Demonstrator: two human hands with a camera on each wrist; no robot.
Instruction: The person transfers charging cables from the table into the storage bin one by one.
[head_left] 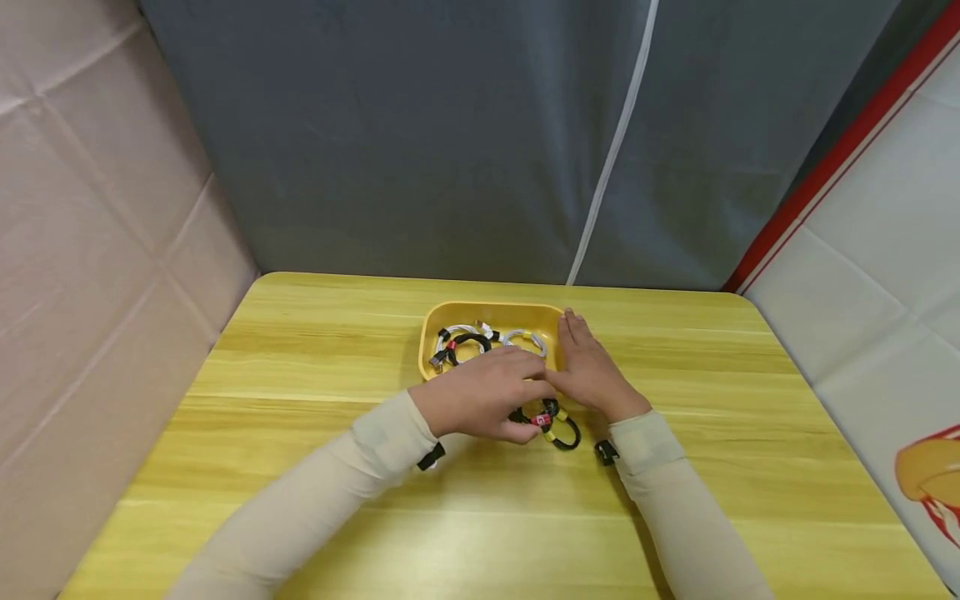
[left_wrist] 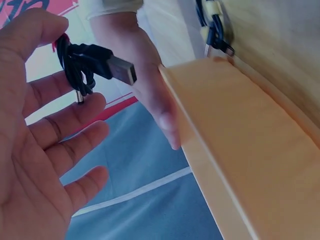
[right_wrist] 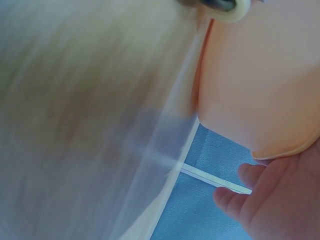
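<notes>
Nearest the camera, low in the middle of the head view, two arms in pale sleeves reach up the yellow wooden counter (head_left: 300,467). Between the hands, just below the middle of the frame, lies a coiled black cable (head_left: 558,427) bound with red and yellow ties; it rests on the counter, outside the tray and just in front of its near wall. The left hand (head_left: 480,398) covers the left part of this coil with curled fingers. In the left wrist view the palm is spread and a black USB plug (left_wrist: 102,64) with a looped cord hangs between thumb and forefinger, so the grip looks like a light pinch on the cable, with the other fingers loose. The right hand (head_left: 592,371) lies flat with straight fingers against the right wall of the yellow tray (head_left: 431,329), holding nothing; the right wrist view shows only fingertips beside the tray's underside. Further up, the tray already holds several bundled cables (head_left: 480,342), white and black, with small ties. Judging from this, most of the cables are stowed and the black one remains outside. Behind the counter hangs a grey curtain (head_left: 450,125).
</notes>
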